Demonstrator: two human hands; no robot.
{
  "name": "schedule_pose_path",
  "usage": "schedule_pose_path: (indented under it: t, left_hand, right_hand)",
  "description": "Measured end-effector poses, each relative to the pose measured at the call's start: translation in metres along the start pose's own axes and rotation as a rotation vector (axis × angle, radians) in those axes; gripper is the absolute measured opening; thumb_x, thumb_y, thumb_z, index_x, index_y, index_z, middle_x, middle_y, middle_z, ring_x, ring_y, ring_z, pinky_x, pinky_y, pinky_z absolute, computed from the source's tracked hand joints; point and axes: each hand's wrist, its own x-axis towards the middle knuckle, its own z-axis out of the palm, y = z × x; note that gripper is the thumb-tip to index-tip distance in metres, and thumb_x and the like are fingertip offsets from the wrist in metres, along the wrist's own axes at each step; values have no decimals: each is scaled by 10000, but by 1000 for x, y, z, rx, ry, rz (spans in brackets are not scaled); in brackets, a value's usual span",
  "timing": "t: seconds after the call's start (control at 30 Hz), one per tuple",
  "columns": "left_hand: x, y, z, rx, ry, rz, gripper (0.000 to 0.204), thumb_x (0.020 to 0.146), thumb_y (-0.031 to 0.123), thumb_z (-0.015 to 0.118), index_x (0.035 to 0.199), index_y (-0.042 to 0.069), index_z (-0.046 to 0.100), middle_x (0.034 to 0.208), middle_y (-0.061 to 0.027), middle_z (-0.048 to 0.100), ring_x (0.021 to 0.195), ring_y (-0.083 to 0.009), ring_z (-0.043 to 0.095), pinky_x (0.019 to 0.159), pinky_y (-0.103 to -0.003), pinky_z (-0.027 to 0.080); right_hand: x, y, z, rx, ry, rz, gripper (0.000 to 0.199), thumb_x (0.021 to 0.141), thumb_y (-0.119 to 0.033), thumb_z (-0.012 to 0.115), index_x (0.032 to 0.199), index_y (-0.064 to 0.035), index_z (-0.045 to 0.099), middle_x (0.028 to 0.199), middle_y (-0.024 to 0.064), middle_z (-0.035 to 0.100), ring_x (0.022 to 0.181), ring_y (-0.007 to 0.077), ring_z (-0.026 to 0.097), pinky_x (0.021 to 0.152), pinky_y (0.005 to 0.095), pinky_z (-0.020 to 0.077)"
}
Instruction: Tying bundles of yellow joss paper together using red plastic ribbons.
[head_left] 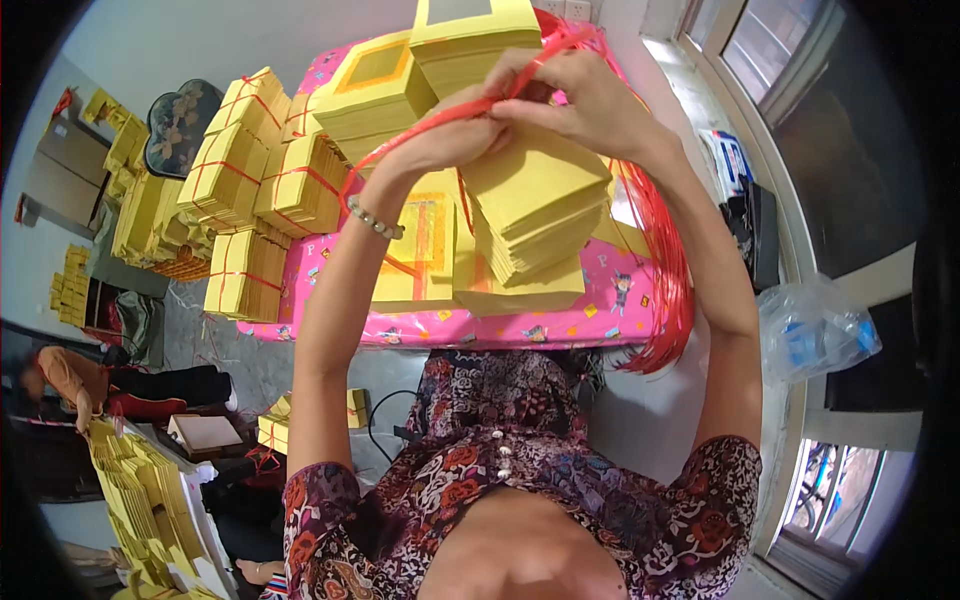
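A stack of yellow paper sheets stands near the front of the pink-covered table, its layers slightly uneven. Over its far top edge my left hand is closed, the fingertips partly hidden at the red plastic strap. That strap crosses the back of this hand and hangs past the wrist. My right hand meets the left one from the right, thumb and fingers pinching the strap. A red strand also runs down the stack's left side. Flat yellow bundles lie beneath and beside the stack.
Taller yellow stacks stand behind my hands. Several strapped bundles are piled at the table's left. Loose red straps hang over its right edge. A clear plastic bag is at the right. Another person handles yellow paper at the left.
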Motion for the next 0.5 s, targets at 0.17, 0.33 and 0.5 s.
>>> schedule_pose_path:
  t: [0.17,0.33,0.5]
  left_hand:
    - [0,-3,-3,83,-50,-79,188,904,173,489,835,10,555,699,-30,551,661,-126,494,606,-288,413]
    - [-3,-4,11,-105,70,26,311,911,298,584,920,-13,595,733,-1,594,661,-91,494,614,-256,414]
    - [0,-17,22,-37,221,143,318,919,314,594,933,2,654,714,-39,635,638,-129,564,596,-293,439]
  right_hand:
    - [-4,9,6,-5,45,148,257,816,-230,665,811,24,630,666,112,626,615,179,624,602,302,497]
    - [-4,5,8,195,223,360,260,803,-216,635,804,44,629,685,107,647,615,141,627,592,285,503]
    - [6,-18,1,118,175,434,230,783,-196,629,806,33,635,690,114,656,624,164,639,607,295,509]
